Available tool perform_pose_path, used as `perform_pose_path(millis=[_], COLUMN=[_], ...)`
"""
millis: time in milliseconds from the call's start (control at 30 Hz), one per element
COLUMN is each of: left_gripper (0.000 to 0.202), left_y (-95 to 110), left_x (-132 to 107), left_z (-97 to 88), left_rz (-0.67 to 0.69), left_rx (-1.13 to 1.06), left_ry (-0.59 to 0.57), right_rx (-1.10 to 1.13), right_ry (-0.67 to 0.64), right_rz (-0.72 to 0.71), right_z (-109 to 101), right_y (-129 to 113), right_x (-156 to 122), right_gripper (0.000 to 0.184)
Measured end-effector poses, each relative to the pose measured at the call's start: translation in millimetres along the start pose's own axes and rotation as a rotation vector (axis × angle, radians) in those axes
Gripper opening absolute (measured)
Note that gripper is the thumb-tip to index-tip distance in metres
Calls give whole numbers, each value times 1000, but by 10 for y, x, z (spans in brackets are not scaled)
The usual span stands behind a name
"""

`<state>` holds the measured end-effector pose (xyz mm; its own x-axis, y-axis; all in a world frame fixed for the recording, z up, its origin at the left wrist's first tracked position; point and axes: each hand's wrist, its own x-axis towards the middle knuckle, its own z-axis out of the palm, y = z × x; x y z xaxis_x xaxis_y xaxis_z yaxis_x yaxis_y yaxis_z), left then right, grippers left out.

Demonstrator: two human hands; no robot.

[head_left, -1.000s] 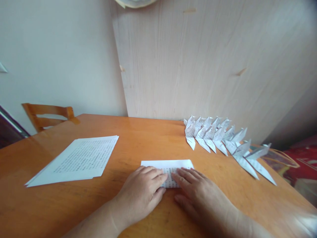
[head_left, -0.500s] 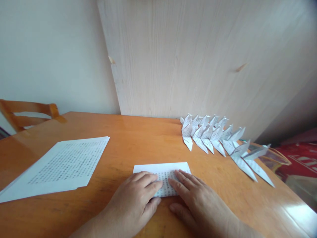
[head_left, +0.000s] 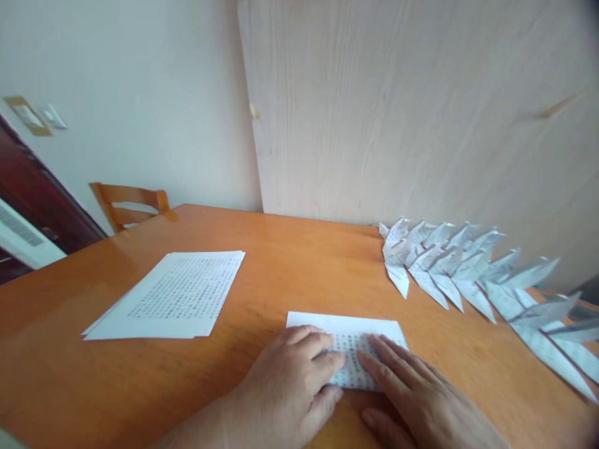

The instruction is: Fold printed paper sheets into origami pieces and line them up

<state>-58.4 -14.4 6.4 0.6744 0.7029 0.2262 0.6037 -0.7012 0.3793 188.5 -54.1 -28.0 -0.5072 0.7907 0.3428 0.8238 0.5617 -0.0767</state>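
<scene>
A folded sheet of printed paper (head_left: 350, 349) lies flat on the table in front of me, its plain white strip along the far edge. On its left part rest the fingers of my left hand (head_left: 299, 374), stretched out and slightly bent, the thumb at the near edge. My right hand (head_left: 412, 386) presses flat on the right part, fingers extended and thumb apart on the wood. Between the two hands, rows of printed characters show. My palms and fingers cover both sides of the sheet.
A stack of printed sheets (head_left: 178, 293) lies to the left on the wooden table (head_left: 299, 268). Folded paper pieces with upright points (head_left: 449, 262) stand in rows at the right. Behind the table are a wooden panel (head_left: 374, 112) and a chair (head_left: 133, 196).
My view has swung left, so everything appears farther right and a door edge and wall switches show. Both hands remain on the folded paper, with little visible movement over it.
</scene>
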Motion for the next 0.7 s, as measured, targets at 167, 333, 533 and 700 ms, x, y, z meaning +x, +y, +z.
perform_pose_path(millis=[167,333,533,700], left_gripper=[29,31,33,35], left_y=[0,-5,-8,-5], left_x=[-6,-4,1,0], left_z=[7,6,10,1], left_rz=[-3,-12,-9,-21], left_rx=[-2,-5,-19,-17], left_ry=[-21,-28,-25,-28], right_rx=[23,8,83,57], right_ry=[39,44,23,28], right_rz=[-12,-25,29,11], right_z=[60,89,102,83], right_y=[54,83,95,99], right_x=[-39,-54,-66,-57], right_gripper=[56,59,54,53])
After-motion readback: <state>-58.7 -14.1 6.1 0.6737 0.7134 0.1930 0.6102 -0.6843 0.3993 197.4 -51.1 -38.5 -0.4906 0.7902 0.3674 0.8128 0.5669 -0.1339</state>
